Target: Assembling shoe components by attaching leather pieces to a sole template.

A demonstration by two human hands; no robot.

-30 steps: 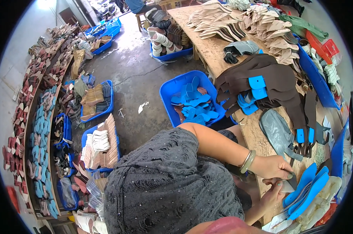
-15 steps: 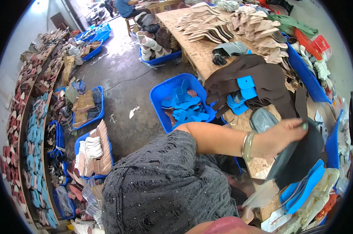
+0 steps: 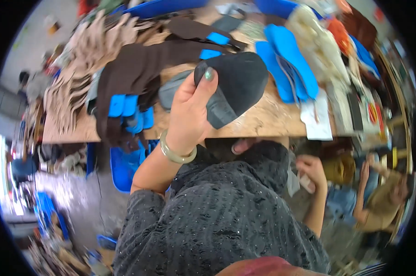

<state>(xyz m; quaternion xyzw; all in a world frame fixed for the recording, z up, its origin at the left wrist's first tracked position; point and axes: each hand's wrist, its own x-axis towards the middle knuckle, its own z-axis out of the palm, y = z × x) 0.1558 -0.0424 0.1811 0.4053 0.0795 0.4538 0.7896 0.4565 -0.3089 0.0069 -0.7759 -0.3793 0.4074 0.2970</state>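
My left hand (image 3: 192, 108) is raised over the near edge of the table (image 3: 258, 122). It grips a black, shoe-sole-shaped piece (image 3: 244, 78), thumb on top, fingers mostly hidden beneath; a greyer strip runs along its lower side. Below the table edge at right, my right hand (image 3: 312, 171) is closed around a pale, limp scrap (image 3: 292, 182), whose material I cannot make out. Right of the black piece lie several blue insoles (image 3: 286, 55). To the left are dark brown sole-shaped pieces (image 3: 132, 69) with blue insoles (image 3: 123, 106) on them. A grey piece (image 3: 170, 92) lies partly behind my left wrist.
Wavy stacks of beige pieces (image 3: 74, 87) cover the table's left end. A white sheet (image 3: 316, 118) overhangs its front edge. A blue bin (image 3: 120, 172) stands below at left. Another person (image 3: 382, 202) sits at far right. Cream padding (image 3: 316, 41) lies beyond the insoles.
My view has swung right to face the table. My left hand, earlier reaching over the dark sheets, now holds the black piece up. My right hand, earlier mostly hidden, shows at right.
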